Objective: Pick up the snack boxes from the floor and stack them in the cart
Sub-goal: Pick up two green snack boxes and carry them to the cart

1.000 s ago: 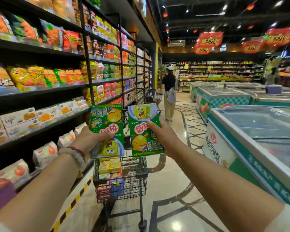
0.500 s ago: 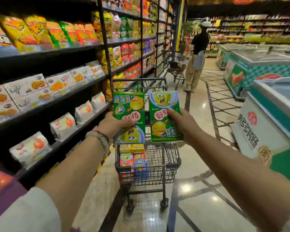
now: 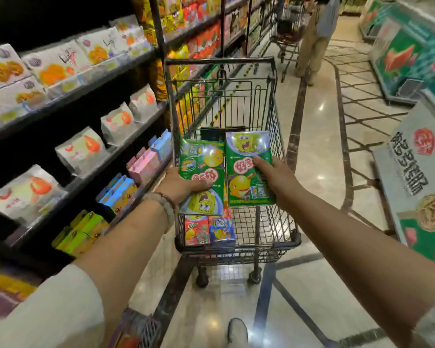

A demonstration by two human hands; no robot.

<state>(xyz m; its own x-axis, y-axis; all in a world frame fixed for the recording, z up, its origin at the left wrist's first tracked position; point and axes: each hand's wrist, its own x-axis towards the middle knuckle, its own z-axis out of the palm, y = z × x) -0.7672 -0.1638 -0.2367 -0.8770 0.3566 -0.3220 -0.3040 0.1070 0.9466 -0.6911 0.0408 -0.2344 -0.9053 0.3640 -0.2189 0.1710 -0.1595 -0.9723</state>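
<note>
My left hand [image 3: 183, 185] grips a green snack box [image 3: 202, 169] by its lower left edge, thumb across the front. Beside it, my right hand [image 3: 274, 180] holds a second green snack box [image 3: 246, 169] by its right edge. Both boxes hover side by side over the basket of a dark wire shopping cart [image 3: 284, 237] straight ahead of me. Inside the cart, at its near left corner, lie a red snack box [image 3: 197, 229] and a blue snack box [image 3: 221, 228] on top of others.
Black shelves [image 3: 86, 177] full of bagged and boxed snacks line the left side, close to the cart. Chest freezers [image 3: 417, 187] stand along the right. A person [image 3: 317, 33] with another cart stands further up the aisle. My shoe [image 3: 237, 331] shows below.
My view has tilted down toward the cart. Both hands have lowered the two green boxes from above the cart handle to just over the basket.
</note>
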